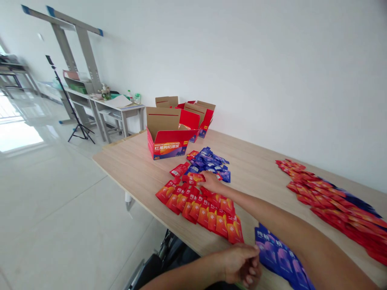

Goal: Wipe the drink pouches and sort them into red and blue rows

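The right hand (211, 182) grips a red pouch (192, 179) by its right end, above the row (205, 211) of red pouches laid overlapping along the near edge of the surface (248, 157). The blue pile (207, 161) lies just beyond, toward the wall edge. The left hand (242, 264) is by the near edge, fingers curled, beside the blue pouches (276, 251); whether it holds anything, I cannot tell.

The red pouch looks light and soft, probably liquid-filled, so its middle should sag and bulge if squeezed. Its glossy film is likely slippery, and overlapping neighbours may slide along with it. The flat margin at an end seems the best hold, pinched between thumb and fingers; pressing hard on the full belly could strain the seams.
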{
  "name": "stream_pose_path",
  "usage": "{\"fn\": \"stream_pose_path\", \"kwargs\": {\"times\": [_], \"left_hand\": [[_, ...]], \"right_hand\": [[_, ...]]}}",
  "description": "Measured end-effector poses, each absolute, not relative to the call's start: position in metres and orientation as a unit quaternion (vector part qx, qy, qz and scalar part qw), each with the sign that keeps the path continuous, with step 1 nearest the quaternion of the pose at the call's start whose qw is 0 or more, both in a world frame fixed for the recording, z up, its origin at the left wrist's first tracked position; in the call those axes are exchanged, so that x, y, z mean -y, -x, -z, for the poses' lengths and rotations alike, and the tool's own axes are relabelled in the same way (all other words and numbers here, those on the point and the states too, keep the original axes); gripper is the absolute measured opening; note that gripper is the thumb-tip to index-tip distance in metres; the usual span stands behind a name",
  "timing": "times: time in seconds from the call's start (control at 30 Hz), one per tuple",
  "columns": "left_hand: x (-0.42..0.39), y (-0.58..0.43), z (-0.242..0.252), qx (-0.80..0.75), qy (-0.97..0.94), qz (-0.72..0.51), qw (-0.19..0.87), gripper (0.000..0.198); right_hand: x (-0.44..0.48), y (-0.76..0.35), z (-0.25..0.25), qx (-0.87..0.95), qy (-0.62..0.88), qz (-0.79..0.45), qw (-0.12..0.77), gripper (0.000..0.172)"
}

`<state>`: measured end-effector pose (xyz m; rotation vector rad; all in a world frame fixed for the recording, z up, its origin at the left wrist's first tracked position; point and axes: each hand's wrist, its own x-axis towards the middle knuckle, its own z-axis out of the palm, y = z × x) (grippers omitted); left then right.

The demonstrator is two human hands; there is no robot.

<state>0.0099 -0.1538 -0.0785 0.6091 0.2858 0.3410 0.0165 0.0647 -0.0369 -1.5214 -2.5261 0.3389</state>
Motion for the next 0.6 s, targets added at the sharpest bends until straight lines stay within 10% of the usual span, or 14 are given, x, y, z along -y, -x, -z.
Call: {"fn": "stream_pose_path", "kwargs": {"times": [0.17,0.37,0.6], "left_hand": [[0.154,-0.01,0.078,-0.14,-0.305,-0.162,0.928,0.039],[0.153,-0.01,0.077,-0.157,-0.3,-0.155,0.928,0.038],[0.153,-0.007,0.071,-0.156,-0.298,-0.159,0.928,0.038]], "right_hand": [[-0.057,-0.022,0.032,0.827,0.518,-0.142,0.166,0.011],[-0.046,-0.025,0.036,0.746,0.571,-0.177,0.295,0.04],[-0.033,-0.018,0.057,0.678,0.612,-0.246,0.324,0.033]]}}
